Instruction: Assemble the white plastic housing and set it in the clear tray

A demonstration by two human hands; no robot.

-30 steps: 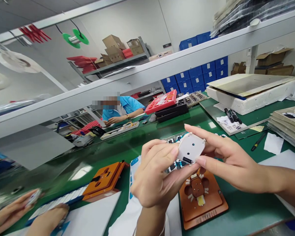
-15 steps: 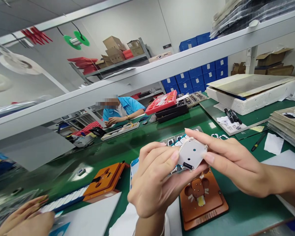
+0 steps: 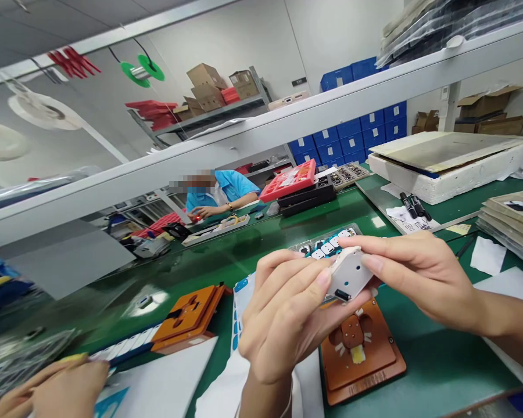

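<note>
A small flat grey-white part (image 3: 353,276) with two round holes and a black oblong patch is held up in front of me, tilted. My left hand (image 3: 283,313) grips its left side, fingers wrapped underneath and thumb near its face. The thumb and index finger of my right hand (image 3: 414,278) pinch its upper right edge. Below the hands lies a brown fixture block (image 3: 364,371) with a shaped recess and a yellow patch. Behind them is a clear tray (image 3: 326,249) with several white and blue pieces, partly hidden by my fingers.
A co-worker's hands (image 3: 65,383) are at the lower left, near another brown fixture (image 3: 189,313). Across the green bench (image 3: 226,261) sits a person in blue (image 3: 235,186). Black markers (image 3: 414,206), a foam box (image 3: 444,174) and stacked trays (image 3: 514,226) are at right.
The part has turned in my hands, so its face appears narrower. Both hands sit slightly further right in view. The co-worker's hands at the lower left have shifted.
</note>
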